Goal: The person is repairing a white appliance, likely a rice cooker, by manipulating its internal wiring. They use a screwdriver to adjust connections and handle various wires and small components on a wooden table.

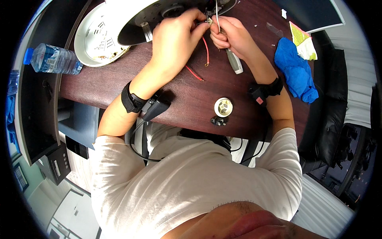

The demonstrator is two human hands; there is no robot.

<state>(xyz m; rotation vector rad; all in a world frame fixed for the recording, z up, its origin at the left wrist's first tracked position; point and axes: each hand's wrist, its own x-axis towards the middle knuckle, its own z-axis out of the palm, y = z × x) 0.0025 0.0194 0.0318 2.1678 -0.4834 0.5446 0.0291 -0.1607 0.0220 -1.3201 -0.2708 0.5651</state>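
At the far edge of the table my left hand [177, 40] and my right hand [234, 36] meet, fingers pinched close together. Between their fingertips is a small pale piece [210, 21], too small to name. A thin white wire [217, 14] runs up from my right fingers, which are closed on it. What exactly my left thumb and forefinger grip is hidden. Beside my left hand an open white round appliance housing [126, 18] lies on its side. Red wires [206, 51] with ring ends trail below my hands. A screwdriver's grey handle [234, 63] shows below my right hand.
A white round cover [80, 38] with small parts in it lies at left, next to a water bottle [59, 59]. A small round white part [223, 107] and a black piece [218, 120] sit near the front edge. At right lie a blue cloth [294, 69] and a yellow-green packet [303, 42].
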